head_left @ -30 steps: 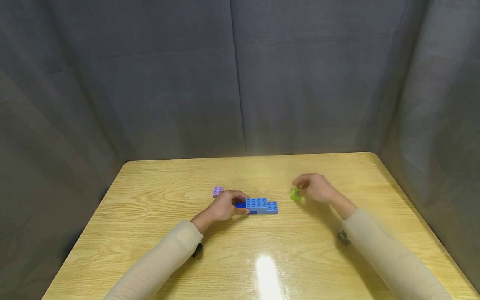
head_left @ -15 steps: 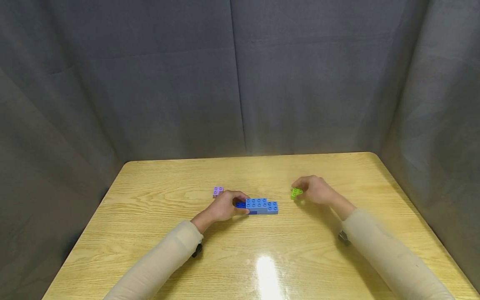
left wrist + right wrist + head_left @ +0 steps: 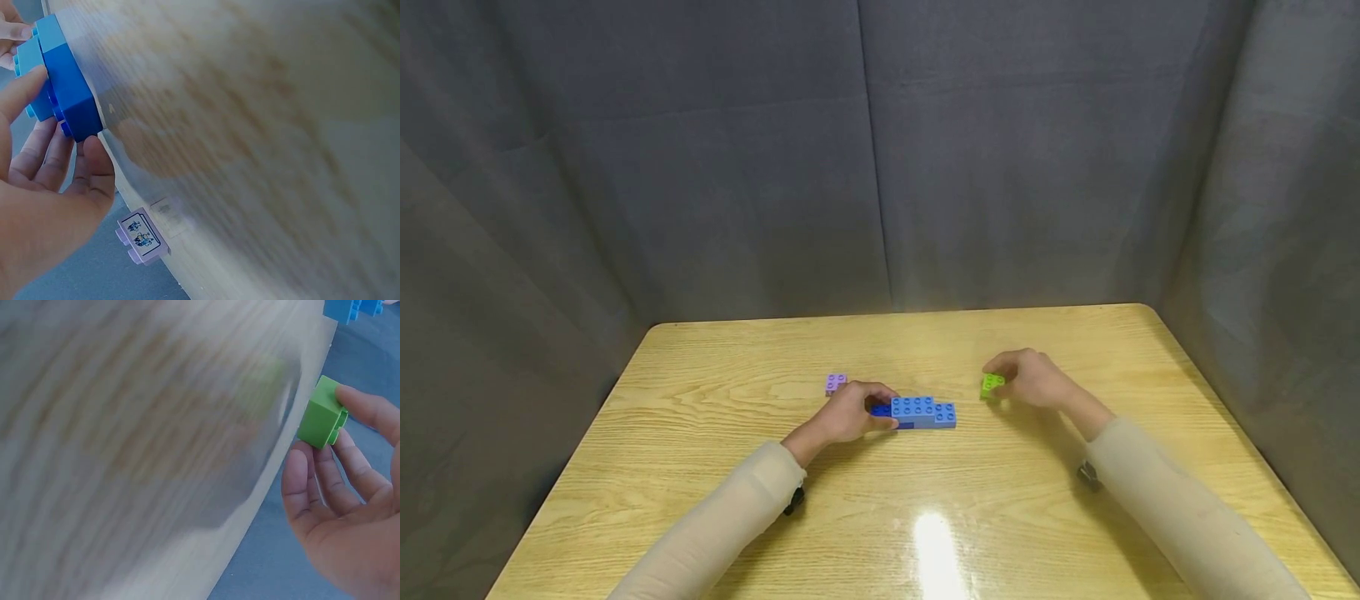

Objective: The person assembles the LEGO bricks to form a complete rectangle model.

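Observation:
In the head view my left hand [image 3: 848, 412] holds the left end of a joined set of blue bricks, a light blue brick [image 3: 912, 408] on top of dark blue and light blue ones. The left wrist view shows my thumb and fingers around the dark blue brick [image 3: 70, 87]. Well to the right, my right hand [image 3: 1033, 379] pinches a lime green brick [image 3: 989, 385], studs up. Seen from the right wrist, one digit touches the upper side of the green brick [image 3: 321, 412] and other fingertips lie under it.
A small purple brick [image 3: 836, 382] sits just behind and left of my left hand; the left wrist view shows a printed picture on its side [image 3: 142, 237]. Grey curtains [image 3: 737, 192] stand behind and beside the wooden table [image 3: 700, 367].
The green brick has turned in my right fingers, from a tilted pose to studs up, with hardly any shift in place. My left hand and the blue bricks have stayed still.

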The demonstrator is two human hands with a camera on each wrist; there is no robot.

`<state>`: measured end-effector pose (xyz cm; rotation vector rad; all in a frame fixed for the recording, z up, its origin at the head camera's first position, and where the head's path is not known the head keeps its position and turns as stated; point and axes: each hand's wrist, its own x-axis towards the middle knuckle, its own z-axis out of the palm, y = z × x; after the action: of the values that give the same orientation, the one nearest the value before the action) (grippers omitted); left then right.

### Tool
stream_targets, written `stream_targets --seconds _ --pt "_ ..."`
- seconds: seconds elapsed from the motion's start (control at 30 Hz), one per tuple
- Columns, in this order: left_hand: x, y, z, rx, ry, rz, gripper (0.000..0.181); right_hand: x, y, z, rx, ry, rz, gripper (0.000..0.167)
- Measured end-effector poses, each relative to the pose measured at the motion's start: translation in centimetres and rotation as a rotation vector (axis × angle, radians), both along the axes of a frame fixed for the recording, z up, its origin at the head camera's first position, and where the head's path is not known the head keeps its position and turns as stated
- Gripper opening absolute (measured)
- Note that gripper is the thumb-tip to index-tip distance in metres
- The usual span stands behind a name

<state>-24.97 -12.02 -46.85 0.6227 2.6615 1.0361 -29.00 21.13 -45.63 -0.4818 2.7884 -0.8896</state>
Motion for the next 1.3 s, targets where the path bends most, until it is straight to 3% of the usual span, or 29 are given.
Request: stream_targets --seconds 0.83,1.3 --pt "0.0 0.0 0.0 -0.009 0.001 -0.017 0.037 2.4 -2.7 2.6 -0.091 0.005 0.096 0.041" --pt "0.0 0.0 0.1 -0.002 -0.005 -0.016 0.037 3.2 -4.8 2.3 -0.116 -0.016 0.151 0.04"
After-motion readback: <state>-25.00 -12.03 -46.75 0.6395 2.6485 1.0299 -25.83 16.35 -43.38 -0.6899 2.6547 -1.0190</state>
